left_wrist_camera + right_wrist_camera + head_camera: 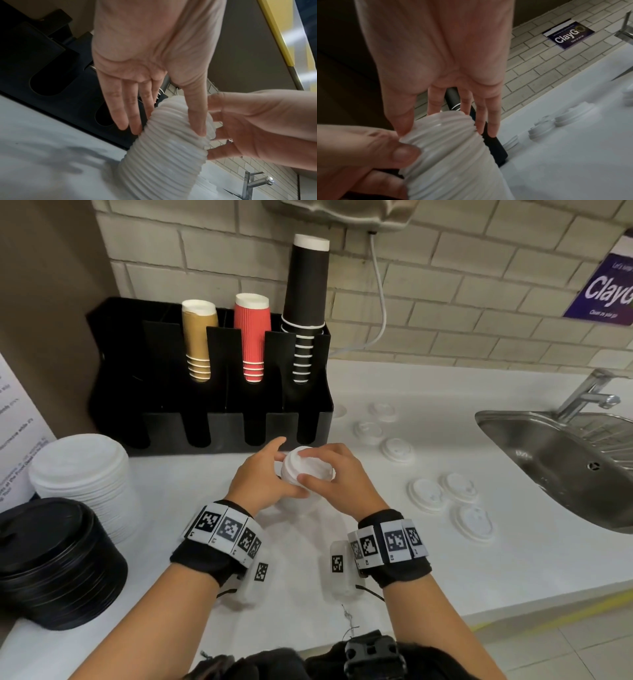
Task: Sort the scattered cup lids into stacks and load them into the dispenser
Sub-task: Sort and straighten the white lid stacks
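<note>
A tall stack of small white lids [308, 465] stands on the white counter just in front of the black dispenser [212, 419]. My left hand [274, 470] grips the stack from the left, and the left wrist view shows its thumb on the ribbed side of the stack [163, 155]. My right hand [329, 470] holds the top from the right, fingers over the top lid and thumb on the side. In the right wrist view the right hand [445, 108] meets the stack [453, 155] near its top. Several loose white lids [426, 494] lie scattered to the right.
The dispenser's back row holds gold [198, 337], red [251, 333] and black cups [306, 302]; its front slots look dark. A stack of large white lids [82, 474] and one of black lids [54, 559] stand at the left. A steel sink [496, 419] with a tap [589, 395] is at the right.
</note>
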A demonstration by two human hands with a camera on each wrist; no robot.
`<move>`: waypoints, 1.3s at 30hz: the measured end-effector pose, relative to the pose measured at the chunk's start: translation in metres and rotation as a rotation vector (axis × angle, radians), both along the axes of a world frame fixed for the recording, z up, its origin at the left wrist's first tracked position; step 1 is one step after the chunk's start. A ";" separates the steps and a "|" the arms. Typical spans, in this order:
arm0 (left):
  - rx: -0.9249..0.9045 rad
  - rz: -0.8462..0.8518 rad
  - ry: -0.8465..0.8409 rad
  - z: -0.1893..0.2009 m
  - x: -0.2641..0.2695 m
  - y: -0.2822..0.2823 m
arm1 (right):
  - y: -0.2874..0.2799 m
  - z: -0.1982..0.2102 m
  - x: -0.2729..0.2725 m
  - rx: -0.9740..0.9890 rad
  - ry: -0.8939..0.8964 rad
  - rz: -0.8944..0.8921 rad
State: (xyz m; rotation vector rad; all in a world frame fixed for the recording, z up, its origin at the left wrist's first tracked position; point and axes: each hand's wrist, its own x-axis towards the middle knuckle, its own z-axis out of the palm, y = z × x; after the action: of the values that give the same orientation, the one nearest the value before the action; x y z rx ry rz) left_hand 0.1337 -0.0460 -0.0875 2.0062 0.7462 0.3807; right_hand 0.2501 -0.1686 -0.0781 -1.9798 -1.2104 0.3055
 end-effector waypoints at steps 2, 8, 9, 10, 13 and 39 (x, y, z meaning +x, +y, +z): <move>0.003 -0.003 0.003 0.000 0.000 0.000 | 0.002 0.003 -0.002 -0.039 -0.031 0.005; 0.023 -0.008 0.022 0.000 0.001 0.002 | 0.004 0.008 -0.003 -0.126 -0.079 0.006; 0.032 -0.015 0.016 0.000 0.001 0.002 | 0.004 0.007 -0.003 -0.129 -0.073 0.005; 0.034 -0.028 0.006 0.001 0.000 0.003 | 0.004 0.007 -0.003 -0.125 -0.061 0.005; 0.015 -0.092 -0.008 0.003 0.002 0.007 | 0.003 0.007 -0.001 -0.077 -0.021 0.002; 0.017 -0.125 -0.013 -0.004 0.010 0.015 | -0.053 -0.003 0.139 -1.020 -0.234 -0.473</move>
State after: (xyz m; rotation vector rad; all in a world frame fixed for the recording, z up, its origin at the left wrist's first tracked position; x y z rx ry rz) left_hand 0.1436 -0.0312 -0.0915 2.0526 0.6074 0.3271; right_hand 0.3890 -0.2215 -0.0808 -3.1735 -0.6959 0.5185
